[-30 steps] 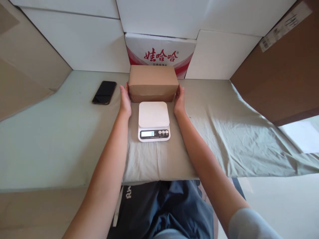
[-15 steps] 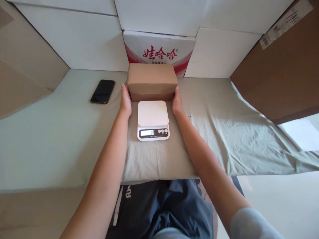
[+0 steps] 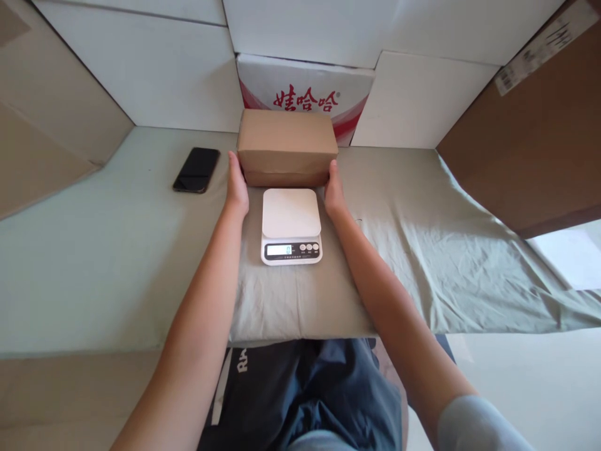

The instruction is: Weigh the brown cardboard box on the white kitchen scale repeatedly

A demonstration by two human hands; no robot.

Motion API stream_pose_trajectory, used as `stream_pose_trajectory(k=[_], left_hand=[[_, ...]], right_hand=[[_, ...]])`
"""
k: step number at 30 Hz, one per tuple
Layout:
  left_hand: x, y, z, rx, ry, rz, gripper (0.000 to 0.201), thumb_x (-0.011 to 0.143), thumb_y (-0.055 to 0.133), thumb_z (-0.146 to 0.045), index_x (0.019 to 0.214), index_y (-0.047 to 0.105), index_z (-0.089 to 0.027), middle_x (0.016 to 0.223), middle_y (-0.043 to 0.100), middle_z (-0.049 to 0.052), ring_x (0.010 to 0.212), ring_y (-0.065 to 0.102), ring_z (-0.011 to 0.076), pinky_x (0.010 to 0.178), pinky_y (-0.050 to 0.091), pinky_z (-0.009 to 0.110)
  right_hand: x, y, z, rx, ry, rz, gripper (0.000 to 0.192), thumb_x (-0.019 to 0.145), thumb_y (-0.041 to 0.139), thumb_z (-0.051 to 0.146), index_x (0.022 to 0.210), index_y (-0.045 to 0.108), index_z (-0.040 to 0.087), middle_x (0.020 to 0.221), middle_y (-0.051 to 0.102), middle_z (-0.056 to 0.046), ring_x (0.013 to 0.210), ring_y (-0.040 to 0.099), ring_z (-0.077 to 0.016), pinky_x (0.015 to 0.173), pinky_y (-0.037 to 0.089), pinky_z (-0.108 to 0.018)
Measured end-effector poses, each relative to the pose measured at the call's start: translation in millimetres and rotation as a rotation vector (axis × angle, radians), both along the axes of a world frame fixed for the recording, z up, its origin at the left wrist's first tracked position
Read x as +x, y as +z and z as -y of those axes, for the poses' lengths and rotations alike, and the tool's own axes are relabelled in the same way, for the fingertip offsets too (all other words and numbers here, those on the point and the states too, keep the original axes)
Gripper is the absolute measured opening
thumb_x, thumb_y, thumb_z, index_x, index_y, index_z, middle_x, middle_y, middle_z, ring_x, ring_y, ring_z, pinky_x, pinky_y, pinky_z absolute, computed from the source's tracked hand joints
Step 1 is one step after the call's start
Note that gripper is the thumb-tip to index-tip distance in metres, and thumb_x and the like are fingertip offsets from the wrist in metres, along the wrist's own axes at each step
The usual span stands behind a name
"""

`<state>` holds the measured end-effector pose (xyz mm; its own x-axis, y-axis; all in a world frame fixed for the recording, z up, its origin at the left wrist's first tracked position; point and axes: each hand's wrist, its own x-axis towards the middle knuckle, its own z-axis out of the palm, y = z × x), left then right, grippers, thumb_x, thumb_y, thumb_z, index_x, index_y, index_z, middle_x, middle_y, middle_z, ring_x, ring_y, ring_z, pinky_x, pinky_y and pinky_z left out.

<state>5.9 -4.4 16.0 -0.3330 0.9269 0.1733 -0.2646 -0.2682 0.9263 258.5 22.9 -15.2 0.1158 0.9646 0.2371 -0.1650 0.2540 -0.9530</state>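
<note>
A brown cardboard box [image 3: 287,150] is gripped at its two ends between my hands, just behind the scale. My left hand [image 3: 237,186] presses on its left end, thumb up along the front corner. On the right end lies my right hand [image 3: 334,191], its other fingers largely hidden behind the box. The white digital kitchen scale [image 3: 292,216] stands in front of the box, between my wrists. Its platform carries nothing and the display reads 0.
A black smartphone [image 3: 196,170] lies left of the box on the green cloth [image 3: 122,250]. Behind stands a white and red carton [image 3: 307,81] with Chinese lettering, among white panels. Large cardboard boxes flank the table at left [image 3: 51,119] and right [image 3: 530,144].
The cardboard box is slightly raised and looks a little larger, covering more of the carton's lettering. Both hands move with it. The view has shifted slightly; the scale still reads 0.
</note>
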Motion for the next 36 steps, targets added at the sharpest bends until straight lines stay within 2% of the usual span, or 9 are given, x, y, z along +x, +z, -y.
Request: stream_pose_trajectory(k=[3,7,9,12,16,19,24,32,36], left_hand=[[-3.8,11.1,0.3,0.027,0.04,-0.034,0.085,0.12,0.056,-0.102,0.139,0.092,-0.027,0.179,0.084,0.014,0.197,0.049,0.031,0.16,0.044,0.039],[-13.6,31.9,7.3,0.159,-0.016,-0.072,0.085,0.131,0.037,-0.094,0.133,0.091,-0.028,0.169,0.091,0.008,0.195,0.054,0.0261,0.159,0.045,0.04],[-18.8,37.0,21.6,0.229,-0.024,-0.097,0.089,0.129,0.039,-0.1,0.133,0.091,-0.028,0.163,0.093,0.006,0.194,0.054,0.0285,0.162,0.042,0.047],[-22.6,31.5,61.1,0.29,-0.013,-0.107,0.09,0.11,0.065,-0.114,0.129,0.094,-0.032,0.157,0.095,0.007,0.192,0.057,0.0379,0.165,0.038,0.057],[-18.6,9.3,119.5,0.284,-0.045,-0.105,0.082,0.111,0.071,-0.107,0.126,0.098,-0.032,0.149,0.097,0.013,0.178,0.073,0.0445,0.156,0.054,0.06],[-13.9,-5.9,140.8,0.235,-0.004,-0.117,0.084,0.115,0.065,-0.106,0.131,0.101,-0.031,0.15,0.096,0.014,0.179,0.071,0.0442,0.151,0.059,0.057],[-14.6,-17.4,146.0,0.202,-0.004,-0.16,0.088,0.117,0.061,-0.107,0.143,0.102,-0.034,0.154,0.096,0.011,0.184,0.066,0.0414,0.152,0.059,0.052],[-13.2,-14.1,158.2,0.174,-0.019,-0.182,0.093,0.114,0.06,-0.111,0.15,0.1,-0.035,0.156,0.095,0.01,0.185,0.065,0.0429,0.151,0.059,0.052],[-12.7,-15.8,158.0,0.164,-0.009,-0.189,0.094,0.114,0.058,-0.111,0.148,0.1,-0.034,0.15,0.095,0.013,0.182,0.068,0.043,0.148,0.062,0.052]], right_hand=[[-3.9,17.5,1.5,0.057,-0.016,-0.011,0.097,0.111,0.055,0.106,0.169,0.079,0.032,0.192,0.075,-0.003,0.2,0.049,-0.0284,0.173,0.03,-0.05],[-0.4,51.2,16.0,0.19,-0.024,0.027,0.095,0.111,0.051,0.108,0.162,0.085,0.035,0.179,0.082,-0.003,0.201,0.047,-0.0355,0.173,0.03,-0.062],[5.7,67.2,37.6,0.235,-0.03,0.076,0.098,0.108,0.05,0.111,0.162,0.086,0.037,0.179,0.082,-0.002,0.202,0.045,-0.0379,0.173,0.029,-0.064],[15.7,79.9,90.0,0.256,-0.031,0.16,0.096,0.109,0.054,0.111,0.168,0.083,0.041,0.184,0.08,-0.003,0.203,0.042,-0.0397,0.172,0.03,-0.065],[21.6,75.9,160.0,0.214,0.005,0.168,0.082,0.12,0.055,0.097,0.177,0.078,0.042,0.187,0.078,-0.005,0.194,0.055,-0.0405,0.169,0.037,-0.066],[20.5,70.2,184.0,0.147,-0.018,0.163,0.071,0.124,0.056,0.089,0.169,0.083,0.041,0.179,0.084,-0.007,0.186,0.065,-0.0389,0.164,0.045,-0.062],[16.9,67.2,190.1,0.112,-0.04,0.139,0.063,0.126,0.054,0.084,0.156,0.087,0.04,0.168,0.088,-0.007,0.177,0.073,-0.0361,0.159,0.052,-0.059],[17.4,66.9,202.3,0.101,-0.064,0.13,0.059,0.124,0.054,0.084,0.141,0.087,0.038,0.154,0.091,-0.009,0.169,0.075,-0.0357,0.157,0.055,-0.058],[17.8,69.2,204.5,0.092,-0.045,0.116,0.063,0.123,0.056,0.089,0.137,0.088,0.037,0.154,0.09,-0.011,0.169,0.075,-0.0368,0.159,0.051,-0.058]])
